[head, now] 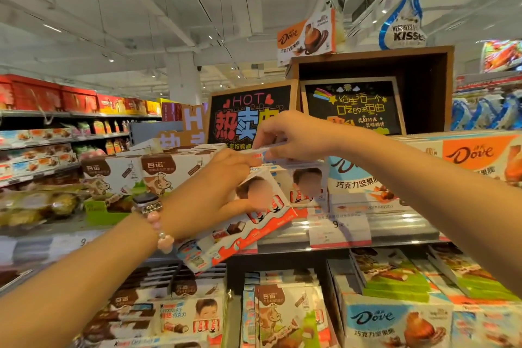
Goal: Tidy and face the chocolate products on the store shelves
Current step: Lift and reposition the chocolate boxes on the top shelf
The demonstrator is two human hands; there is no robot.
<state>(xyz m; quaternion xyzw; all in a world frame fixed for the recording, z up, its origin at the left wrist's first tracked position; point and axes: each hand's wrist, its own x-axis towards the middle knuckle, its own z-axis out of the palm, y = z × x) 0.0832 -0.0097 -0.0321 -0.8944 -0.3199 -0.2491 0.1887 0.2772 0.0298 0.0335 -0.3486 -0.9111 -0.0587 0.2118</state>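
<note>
My left hand (214, 192) grips a white and red Kinder chocolate box (248, 232), tilted in front of the top shelf. My right hand (293, 138) reaches above it and pinches the top edge of another thin Kinder box (271, 147) at the row of upright Kinder boxes (308, 186). White boxes with a cow print (158, 175) stand to the left. Blue and orange Dove boxes (469, 155) stand to the right.
Two black chalkboard signs (353, 107) stand behind the top shelf, with a Dove box and a Kisses bag above. Price tags (339, 229) hang on the shelf edge. The lower shelf (282, 311) holds more Kinder, cow-print and Dove boxes. Aisle shelving runs along the left.
</note>
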